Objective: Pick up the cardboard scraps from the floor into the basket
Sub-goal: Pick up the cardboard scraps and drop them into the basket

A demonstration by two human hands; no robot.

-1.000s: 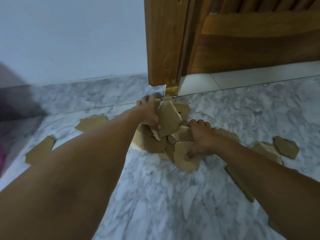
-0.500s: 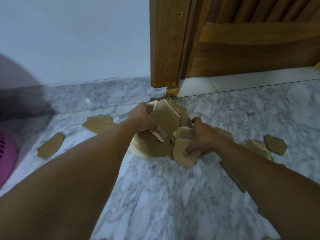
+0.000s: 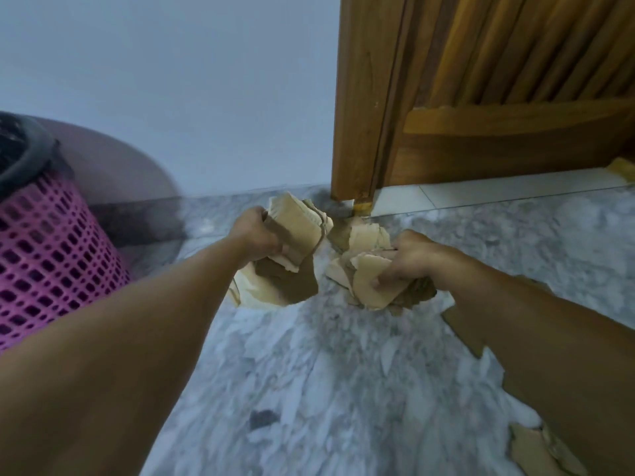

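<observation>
The left hand [image 3: 256,237] gripped a stack of cardboard scraps [image 3: 295,231]; the right hand [image 3: 409,259] clutched another bunch [image 3: 369,283]. Both needed squeezing tight, I judged, lest pieces slip. The pink basket [image 3: 44,255] stood off left across bare marble floor [image 3: 309,389]; the door frame [image 3: 357,132] crowded just beyond.

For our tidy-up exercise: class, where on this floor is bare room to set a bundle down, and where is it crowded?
Bare marble floor lies between the two forearms, and between the pink basket and the left hand. It is crowded under both hands, left and right hand gripping cardboard scraps, and by the loose scraps at lower right.
</observation>
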